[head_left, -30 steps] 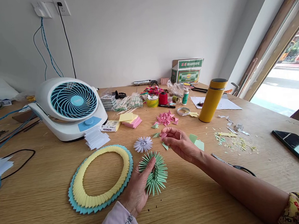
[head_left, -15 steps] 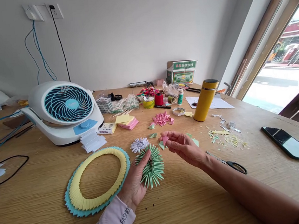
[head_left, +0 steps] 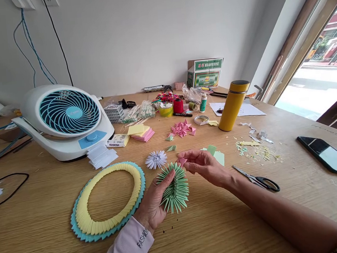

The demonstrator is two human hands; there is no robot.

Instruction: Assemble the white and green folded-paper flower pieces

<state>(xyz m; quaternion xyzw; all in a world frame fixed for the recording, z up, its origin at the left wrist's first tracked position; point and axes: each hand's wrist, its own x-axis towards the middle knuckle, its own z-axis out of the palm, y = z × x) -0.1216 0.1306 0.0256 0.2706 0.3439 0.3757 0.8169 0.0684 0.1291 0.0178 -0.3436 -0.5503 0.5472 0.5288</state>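
Observation:
My left hand (head_left: 154, 201) is closed around a spiky ring of folded green paper (head_left: 177, 193), its thumb lying across the top. Between thumb and fingertips, my right hand (head_left: 206, 166) pinches a small pink folded paper triangle (head_left: 182, 161) right at the green ring's upper edge; whether the two touch I cannot tell. Behind the green ring lies a small white spiky paper ring (head_left: 155, 159). A large yellow and blue folded paper ring (head_left: 82, 220) rests on the table left of my left hand. Farther back sits a pile of pink folded triangles (head_left: 183, 128).
A fan (head_left: 66, 120) stands at the left, a yellow flask (head_left: 233, 106) at the back right. Scissors (head_left: 258, 179) lie beside my right forearm, with paper scraps (head_left: 260, 151) and a phone (head_left: 328, 157) beyond. Paper squares (head_left: 142, 133) are stacked near the middle.
My right hand has brought the pink triangle down and left to the green ring. The left hand, holding the ring, has shifted slightly right. The camera view has turned a little.

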